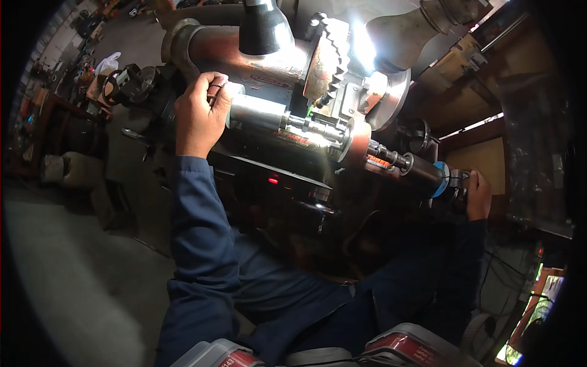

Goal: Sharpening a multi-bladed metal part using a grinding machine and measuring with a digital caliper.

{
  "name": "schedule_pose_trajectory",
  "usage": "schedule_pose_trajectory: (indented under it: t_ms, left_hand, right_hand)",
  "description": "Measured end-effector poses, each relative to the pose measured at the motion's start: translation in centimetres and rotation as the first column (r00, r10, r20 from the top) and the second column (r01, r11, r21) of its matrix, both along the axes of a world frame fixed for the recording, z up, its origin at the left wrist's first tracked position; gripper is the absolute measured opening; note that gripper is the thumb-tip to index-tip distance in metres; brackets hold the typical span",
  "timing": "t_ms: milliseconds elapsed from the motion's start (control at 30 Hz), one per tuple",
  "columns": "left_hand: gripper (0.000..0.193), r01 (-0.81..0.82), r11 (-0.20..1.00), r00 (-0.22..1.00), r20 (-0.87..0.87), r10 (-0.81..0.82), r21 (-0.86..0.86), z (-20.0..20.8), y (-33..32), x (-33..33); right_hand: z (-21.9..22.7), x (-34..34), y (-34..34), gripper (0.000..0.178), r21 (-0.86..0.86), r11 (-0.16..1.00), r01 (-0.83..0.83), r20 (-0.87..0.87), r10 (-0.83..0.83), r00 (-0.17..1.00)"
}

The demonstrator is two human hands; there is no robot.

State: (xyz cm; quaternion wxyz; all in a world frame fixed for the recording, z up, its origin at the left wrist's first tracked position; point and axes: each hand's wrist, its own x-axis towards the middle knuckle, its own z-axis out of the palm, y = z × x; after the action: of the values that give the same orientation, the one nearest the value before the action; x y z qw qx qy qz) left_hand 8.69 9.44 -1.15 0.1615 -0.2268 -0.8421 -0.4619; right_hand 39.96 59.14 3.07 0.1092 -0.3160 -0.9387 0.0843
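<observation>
A long shaft assembly lies across a machine in front of me, sloping down to the right. At its left end is a thick silver cylinder (262, 112); my left hand (205, 110) is closed round the outer end. A dark loop shows at those fingers; I cannot tell whether it is a ring or part of the machine. Along the middle run a thin stepped shaft (315, 129) and a round metal flange (356, 139). Farther right sits a dark cylinder (423, 172) with a blue band (439, 179). My right hand (479, 194) grips the dark end fitting (457, 185), its fingers partly hidden.
Behind the shaft stand a worn reddish machine barrel (244, 52) and a toothed metal piece (330, 64). A black lamp head (264, 30) hangs above. Grey bell-shaped housing (403, 37) borders a bright light. A dark rail (275, 175) with a red light lies below the cylinder.
</observation>
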Motion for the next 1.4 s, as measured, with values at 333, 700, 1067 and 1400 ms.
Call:
schedule_pose_trajectory:
  t_ms: [333,700,1067,1400]
  left_hand:
    - [0.024,-0.018,0.997,1.0,-0.001,0.018,0.076,0.7,0.5,0.0]
    - [0.021,-0.008,0.992,0.999,-0.045,0.014,0.126,0.0,0.4,-0.2]
    - [0.02,0.012,0.993,1.0,-0.001,-0.012,0.118,-0.4,2.1,0.0]
    - [0.035,0.196,0.977,0.981,0.016,-0.195,-0.084,-4.1,-4.8,-7.3]
  right_hand:
    - [-5.8,2.5,-4.0,0.044,0.173,0.961,0.216,-0.538,-0.092,0.838]
    - [-9.8,3.8,-3.7,0.051,0.177,0.964,0.196,-0.685,-0.022,0.728]
    - [-15.2,9.5,-1.5,0.035,0.149,0.976,0.157,-0.551,-0.05,0.833]
    - [3.4,24.4,-0.7,0.032,0.078,0.859,0.505,-0.461,-0.419,0.783]
